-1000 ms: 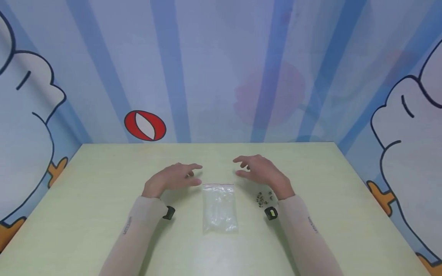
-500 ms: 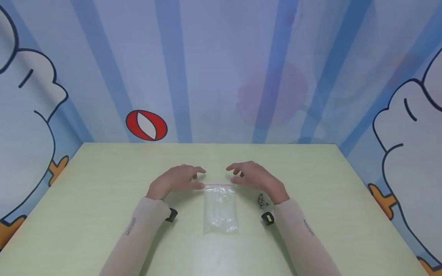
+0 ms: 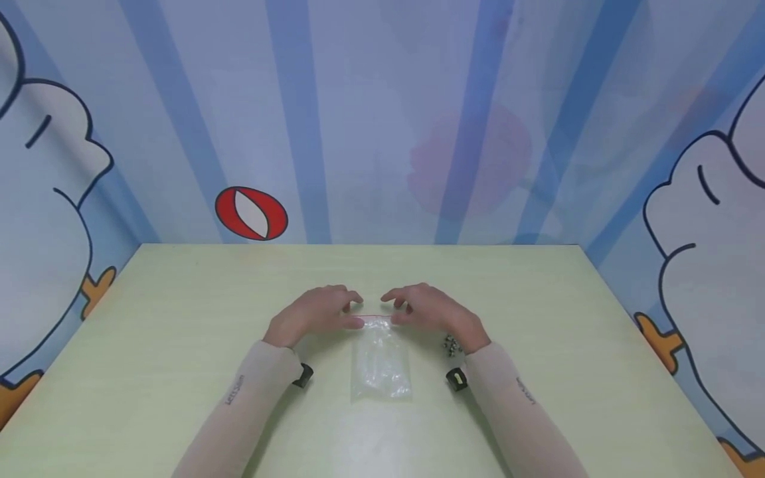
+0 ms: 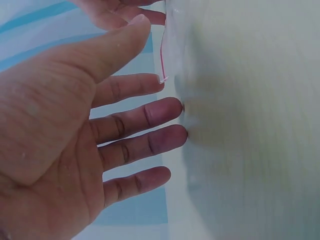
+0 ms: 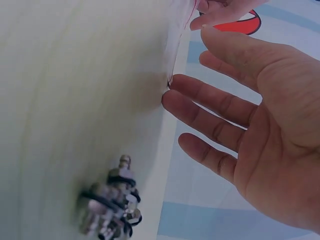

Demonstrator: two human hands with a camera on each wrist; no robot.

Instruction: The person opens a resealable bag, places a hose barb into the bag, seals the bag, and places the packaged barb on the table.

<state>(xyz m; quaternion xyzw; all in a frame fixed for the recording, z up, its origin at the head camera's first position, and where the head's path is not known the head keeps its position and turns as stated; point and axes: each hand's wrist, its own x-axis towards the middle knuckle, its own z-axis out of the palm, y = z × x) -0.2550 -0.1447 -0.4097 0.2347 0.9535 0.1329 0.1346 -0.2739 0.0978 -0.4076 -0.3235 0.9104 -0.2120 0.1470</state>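
Observation:
A clear zip bag with a red line along its far edge lies flat on the table. At its far left corner is my left hand, thumb over the edge and fingers extended; in the left wrist view the index fingertip of that hand is at the bag's corner. My right hand is at the far right corner, its fingers loosely extended; the right wrist view shows fingertips of this hand against the bag's edge. Neither hand grips anything.
Small metal pieces with dark rings lie in a pile beside the right wrist, also large in the right wrist view. Behind the pale table stands a striped blue wall with printed figures.
Both hands have moved inward, toward each other, and slightly nearer, from beyond the bag's far corners onto them. The bag lies about where it was.

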